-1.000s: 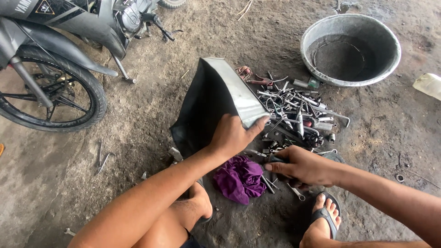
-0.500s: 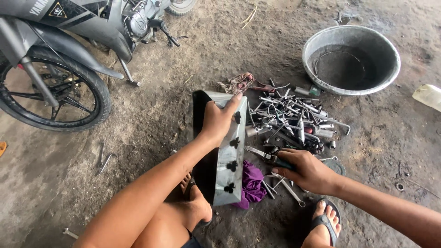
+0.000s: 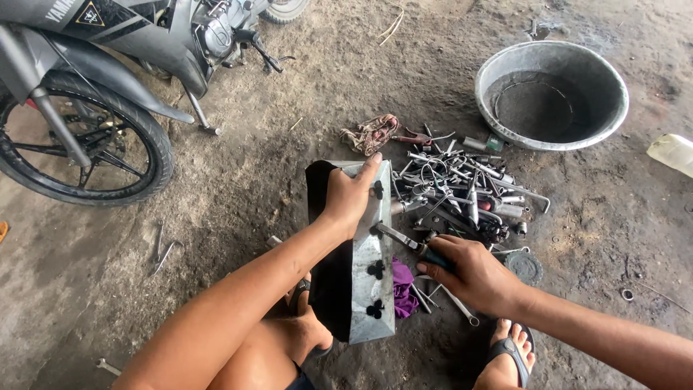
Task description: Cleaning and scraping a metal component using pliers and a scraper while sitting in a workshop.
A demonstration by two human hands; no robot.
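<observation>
Fingers of the left hand (image 3: 351, 196) are curled over the top edge of a grey metal panel (image 3: 369, 289) with black clover-shaped cut-outs, closed firmly on it and holding it upright on the dirt floor (image 3: 289, 130); fingers of the right hand (image 3: 473, 273) are wrapped shut around the dark handle of a screwdriver (image 3: 404, 242), whose tip touches the panel's face just beside one cut-out. By the look of it, the step in hand is working a fastener or clip on that panel; the next move likely calls for the left hand to brace the piece steadily while the right keeps the tip seated and square, since a slip could skid across the metal. The panel stands between the person's knees, its black inner side facing left, with a purple rag (image 3: 403, 289) lying just behind its lower edge; a heap of spanners and tools (image 3: 462, 195) lies close on the right, a dirty cloth (image 3: 369, 133) beyond it, and a round grey metal basin (image 3: 552, 94) farther off. The surface is bare, oil-stained earth with stray bits of hardware; a motorcycle (image 3: 108, 87) is parked at the upper left, its wheel and stand in view; a sandalled foot (image 3: 509, 357) rests at the bottom right.
</observation>
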